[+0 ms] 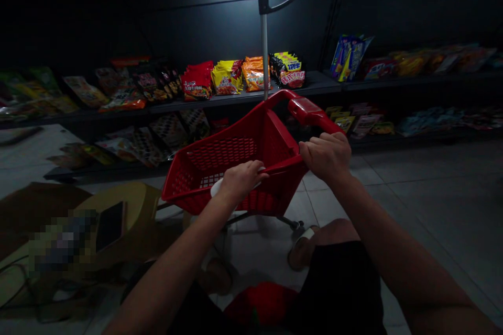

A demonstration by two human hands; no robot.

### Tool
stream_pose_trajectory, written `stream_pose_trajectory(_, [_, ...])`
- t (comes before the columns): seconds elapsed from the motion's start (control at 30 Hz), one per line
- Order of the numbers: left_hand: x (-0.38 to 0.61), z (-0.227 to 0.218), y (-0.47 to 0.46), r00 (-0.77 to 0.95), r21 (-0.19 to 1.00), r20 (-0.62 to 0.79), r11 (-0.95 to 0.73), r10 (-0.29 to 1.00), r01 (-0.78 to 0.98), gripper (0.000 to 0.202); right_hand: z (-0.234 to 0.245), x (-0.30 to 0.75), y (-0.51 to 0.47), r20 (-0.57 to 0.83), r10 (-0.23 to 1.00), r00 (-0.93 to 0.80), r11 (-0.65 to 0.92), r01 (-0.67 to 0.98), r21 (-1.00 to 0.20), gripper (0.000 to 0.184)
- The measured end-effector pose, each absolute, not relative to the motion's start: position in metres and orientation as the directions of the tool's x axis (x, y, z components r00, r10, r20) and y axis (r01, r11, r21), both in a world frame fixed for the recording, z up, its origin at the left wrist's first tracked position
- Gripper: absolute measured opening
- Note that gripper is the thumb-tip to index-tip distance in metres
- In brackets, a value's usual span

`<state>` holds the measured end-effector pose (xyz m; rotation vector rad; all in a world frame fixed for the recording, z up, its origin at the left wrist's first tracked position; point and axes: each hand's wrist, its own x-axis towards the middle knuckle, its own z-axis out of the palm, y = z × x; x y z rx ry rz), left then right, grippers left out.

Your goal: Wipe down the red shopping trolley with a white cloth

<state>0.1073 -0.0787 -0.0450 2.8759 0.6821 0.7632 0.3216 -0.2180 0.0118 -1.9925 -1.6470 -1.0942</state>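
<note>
A red plastic shopping cart with a perforated basket stands right in front of me, turned at an angle. My left hand is closed over the near rim of the basket, pressing a white cloth against it; most of the cloth is hidden under the palm and fingers. Further right, my right hand wraps around the lower end of the cart's red handle, where it meets the basket's corner. Only bare mesh shows in the visible part of the basket.
Behind the cart, a dark shelf carries red, yellow and orange instant noodle packs and other snack bags. A pole with a black grip rises behind the cart. At left, a phone lies on a yellowish round stool.
</note>
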Motion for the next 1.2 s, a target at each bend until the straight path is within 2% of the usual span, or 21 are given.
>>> stream_pose_trajectory(0.13, [0.148,-0.029,-0.103,0.726,0.353,0.558,-0.907,0.401,0.230,0.039,0.014,0.322,-0.221,0.706,0.707,0.049,-0.272,0.940,0.208,0.047])
stream_pose_trajectory(0.2, [0.149,-0.022,-0.106,0.692,0.380,0.632,-0.918,0.350,0.118,0.037,0.015,0.322,-0.223,0.700,0.713,0.051,-0.273,0.939,0.210,0.047])
stream_pose_trajectory(0.3, [0.130,-0.018,-0.098,0.723,0.289,0.643,-0.955,0.251,0.075,0.028,0.016,0.322,-0.225,0.706,0.705,0.061,-0.288,0.935,0.207,0.047])
stream_pose_trajectory(0.43, [0.111,-0.018,-0.083,0.880,0.092,0.430,-0.979,0.202,0.180,0.027,0.015,0.317,-0.223,0.739,0.673,0.038,-0.285,0.935,0.211,0.045])
stream_pose_trajectory(0.5, [0.116,-0.016,-0.083,0.915,0.032,0.353,-0.980,0.194,0.195,0.025,0.015,0.316,-0.221,0.750,0.661,0.028,-0.280,0.936,0.212,0.045])
stream_pose_trajectory(0.57, [0.128,-0.014,-0.089,0.918,0.009,0.343,-0.978,0.198,0.207,0.025,0.015,0.315,-0.220,0.751,0.659,0.034,-0.281,0.938,0.204,0.045])
stream_pose_trajectory(0.77, [0.161,-0.015,-0.118,0.833,0.008,0.480,-0.951,0.276,0.310,0.038,0.014,0.322,-0.221,0.734,0.677,0.051,-0.285,0.938,0.197,0.044])
stream_pose_trajectory(0.87, [0.153,-0.024,-0.112,0.850,-0.022,0.467,-0.958,0.242,0.285,0.029,0.014,0.327,-0.224,0.711,0.703,0.027,-0.270,0.935,0.231,0.044])
stream_pose_trajectory(1.0, [0.106,-0.046,-0.081,0.878,-0.047,0.397,-0.950,0.267,0.309,0.016,0.015,0.335,-0.225,0.692,0.722,0.008,-0.248,0.936,0.249,0.045])
stream_pose_trajectory(1.2, [-0.032,-0.075,-0.007,0.905,-0.127,0.320,-0.933,0.281,0.335,0.019,0.010,0.338,-0.224,0.703,0.711,0.009,-0.256,0.935,0.247,0.042])
